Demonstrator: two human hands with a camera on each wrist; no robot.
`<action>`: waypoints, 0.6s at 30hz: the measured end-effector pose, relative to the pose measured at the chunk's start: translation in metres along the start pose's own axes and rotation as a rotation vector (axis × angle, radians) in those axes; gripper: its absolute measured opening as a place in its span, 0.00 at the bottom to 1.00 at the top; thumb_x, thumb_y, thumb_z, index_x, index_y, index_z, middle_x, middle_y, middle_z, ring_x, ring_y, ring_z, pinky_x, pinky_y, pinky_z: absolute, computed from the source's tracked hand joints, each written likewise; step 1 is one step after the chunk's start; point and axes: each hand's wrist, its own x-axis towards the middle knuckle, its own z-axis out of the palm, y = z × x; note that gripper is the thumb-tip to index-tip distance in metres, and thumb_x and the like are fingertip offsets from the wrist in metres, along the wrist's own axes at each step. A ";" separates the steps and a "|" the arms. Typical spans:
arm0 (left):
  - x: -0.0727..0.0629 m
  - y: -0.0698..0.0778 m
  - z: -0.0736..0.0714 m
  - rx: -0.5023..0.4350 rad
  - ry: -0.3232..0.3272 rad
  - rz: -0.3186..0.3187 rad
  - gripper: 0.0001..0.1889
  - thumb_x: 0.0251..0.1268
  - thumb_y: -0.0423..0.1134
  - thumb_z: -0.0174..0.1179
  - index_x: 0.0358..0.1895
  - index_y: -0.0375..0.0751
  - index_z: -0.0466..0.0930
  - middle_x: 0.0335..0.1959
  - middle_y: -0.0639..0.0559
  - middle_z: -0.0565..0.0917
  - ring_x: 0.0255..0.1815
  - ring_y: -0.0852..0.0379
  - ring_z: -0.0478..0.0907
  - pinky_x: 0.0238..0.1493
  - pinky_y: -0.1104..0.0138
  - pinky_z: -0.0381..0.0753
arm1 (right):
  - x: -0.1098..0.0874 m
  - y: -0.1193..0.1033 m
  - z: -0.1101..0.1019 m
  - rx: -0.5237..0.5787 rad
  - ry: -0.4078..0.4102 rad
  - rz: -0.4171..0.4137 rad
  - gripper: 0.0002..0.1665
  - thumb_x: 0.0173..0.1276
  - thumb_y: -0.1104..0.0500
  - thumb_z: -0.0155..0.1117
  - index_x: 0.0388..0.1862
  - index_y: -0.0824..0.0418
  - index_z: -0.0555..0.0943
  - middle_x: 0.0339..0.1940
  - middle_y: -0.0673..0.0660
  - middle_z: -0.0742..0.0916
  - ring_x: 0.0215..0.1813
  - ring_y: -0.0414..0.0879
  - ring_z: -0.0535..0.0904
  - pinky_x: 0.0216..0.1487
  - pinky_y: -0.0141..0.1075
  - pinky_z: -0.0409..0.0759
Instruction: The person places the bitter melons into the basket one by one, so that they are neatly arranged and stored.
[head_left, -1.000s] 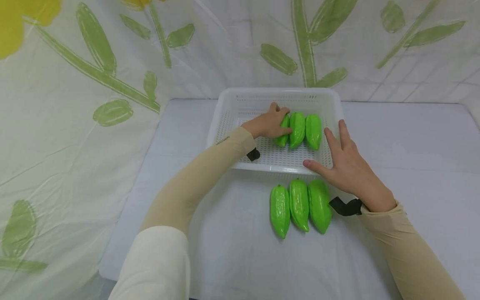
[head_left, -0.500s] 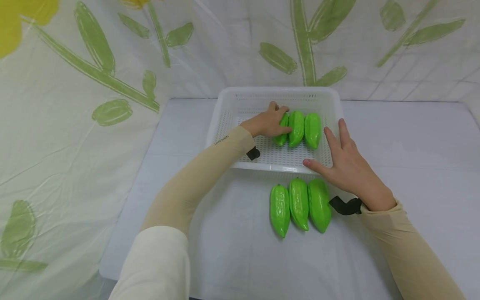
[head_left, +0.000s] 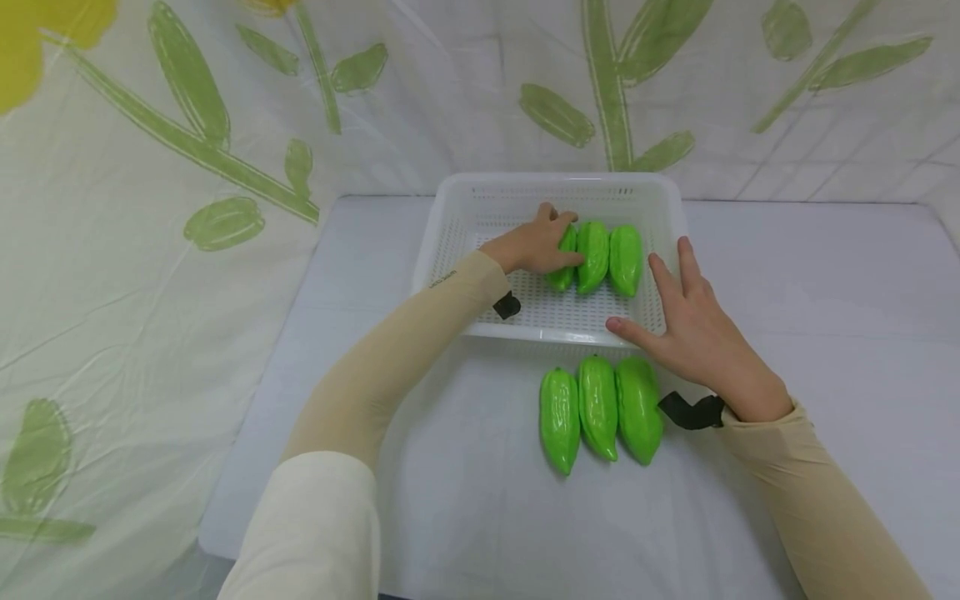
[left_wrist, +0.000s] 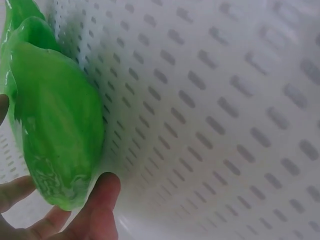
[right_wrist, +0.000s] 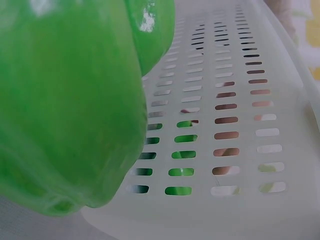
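A white slotted plastic basket (head_left: 525, 335) stands at the back of the table. In it, 3 glossy green ribbed fruits with pointed ends lie side by side. My left hand (head_left: 534, 247) reaches over the basket and holds the leftmost fruit (head_left: 560, 281), thumb at its near side and fingers at the far end. The left wrist view shows fingertips around one end of this green fruit (left_wrist: 60, 115). My right hand (head_left: 697, 333) spreads its fingers at the basket's right front corner, thumb over the front rim, holding nothing.
Another 3 green fruits (head_left: 597, 410) lie in a row on the white-covered table (head_left: 465, 467) before the basket; one fruit (right_wrist: 70, 110) looms close in the right wrist view. A fabric backdrop with printed leaves (head_left: 557, 115) hangs behind the table.
Both hands, the basket and the fruits hold their places. Only a very slight shift of the whole head view shows.
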 end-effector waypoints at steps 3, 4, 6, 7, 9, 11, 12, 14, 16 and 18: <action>-0.003 -0.001 -0.002 -0.002 0.008 -0.007 0.44 0.78 0.64 0.51 0.86 0.51 0.42 0.80 0.37 0.52 0.65 0.43 0.77 0.67 0.52 0.78 | 0.001 0.000 0.000 -0.001 0.000 -0.001 0.66 0.70 0.27 0.61 0.87 0.63 0.42 0.85 0.64 0.30 0.79 0.83 0.49 0.69 0.78 0.59; -0.004 -0.001 -0.003 0.000 0.012 -0.010 0.45 0.78 0.64 0.51 0.86 0.51 0.42 0.80 0.37 0.52 0.65 0.43 0.77 0.67 0.52 0.79 | 0.001 -0.001 0.000 -0.001 0.000 -0.001 0.66 0.70 0.27 0.61 0.87 0.63 0.42 0.85 0.64 0.30 0.79 0.83 0.49 0.69 0.78 0.59; -0.007 -0.002 -0.004 0.009 0.020 -0.016 0.45 0.78 0.64 0.51 0.86 0.52 0.41 0.80 0.37 0.51 0.65 0.42 0.77 0.67 0.51 0.79 | 0.001 -0.001 0.000 0.001 -0.003 -0.001 0.66 0.70 0.27 0.60 0.87 0.62 0.41 0.85 0.64 0.30 0.79 0.83 0.49 0.68 0.78 0.59; -0.008 -0.002 -0.005 0.015 0.022 -0.022 0.45 0.78 0.64 0.50 0.86 0.52 0.41 0.81 0.37 0.51 0.65 0.41 0.77 0.66 0.51 0.79 | 0.001 -0.001 0.000 0.001 -0.003 0.000 0.66 0.70 0.27 0.60 0.87 0.62 0.41 0.85 0.64 0.30 0.79 0.83 0.49 0.68 0.78 0.59; -0.011 -0.003 -0.007 0.025 0.031 -0.029 0.45 0.77 0.64 0.50 0.87 0.52 0.40 0.81 0.37 0.51 0.66 0.40 0.76 0.67 0.51 0.79 | 0.001 -0.002 -0.001 0.003 -0.005 0.001 0.66 0.71 0.27 0.60 0.87 0.62 0.41 0.85 0.63 0.29 0.79 0.83 0.48 0.68 0.78 0.59; -0.014 -0.004 -0.009 0.028 0.035 -0.036 0.45 0.77 0.64 0.51 0.87 0.52 0.40 0.81 0.37 0.50 0.67 0.39 0.76 0.67 0.50 0.79 | 0.001 -0.002 -0.001 0.006 -0.007 0.003 0.66 0.71 0.27 0.60 0.87 0.62 0.41 0.85 0.64 0.29 0.79 0.83 0.48 0.68 0.78 0.59; -0.017 -0.005 -0.010 0.024 0.037 -0.037 0.45 0.77 0.64 0.51 0.87 0.52 0.40 0.82 0.37 0.50 0.66 0.39 0.76 0.67 0.50 0.79 | 0.001 -0.003 -0.002 0.006 -0.007 0.003 0.66 0.71 0.27 0.60 0.87 0.62 0.41 0.85 0.64 0.29 0.79 0.83 0.48 0.68 0.78 0.59; -0.021 -0.006 -0.013 0.015 0.041 -0.038 0.45 0.77 0.64 0.52 0.87 0.53 0.40 0.82 0.38 0.49 0.66 0.40 0.77 0.66 0.50 0.79 | 0.000 -0.003 -0.002 0.008 -0.012 0.007 0.66 0.71 0.27 0.60 0.87 0.63 0.41 0.85 0.64 0.29 0.79 0.83 0.48 0.69 0.78 0.59; -0.026 -0.006 -0.015 0.006 0.049 -0.030 0.46 0.76 0.64 0.53 0.87 0.53 0.41 0.83 0.39 0.49 0.63 0.41 0.78 0.65 0.51 0.79 | 0.000 -0.004 -0.003 0.009 -0.017 0.012 0.66 0.71 0.27 0.60 0.87 0.63 0.41 0.85 0.64 0.29 0.79 0.83 0.48 0.69 0.78 0.59; -0.032 -0.006 -0.019 0.004 0.064 -0.014 0.47 0.75 0.65 0.54 0.87 0.54 0.41 0.83 0.39 0.48 0.61 0.42 0.80 0.64 0.51 0.80 | -0.001 -0.005 -0.003 0.011 -0.021 0.018 0.66 0.71 0.27 0.60 0.87 0.62 0.40 0.85 0.64 0.29 0.79 0.83 0.47 0.68 0.78 0.58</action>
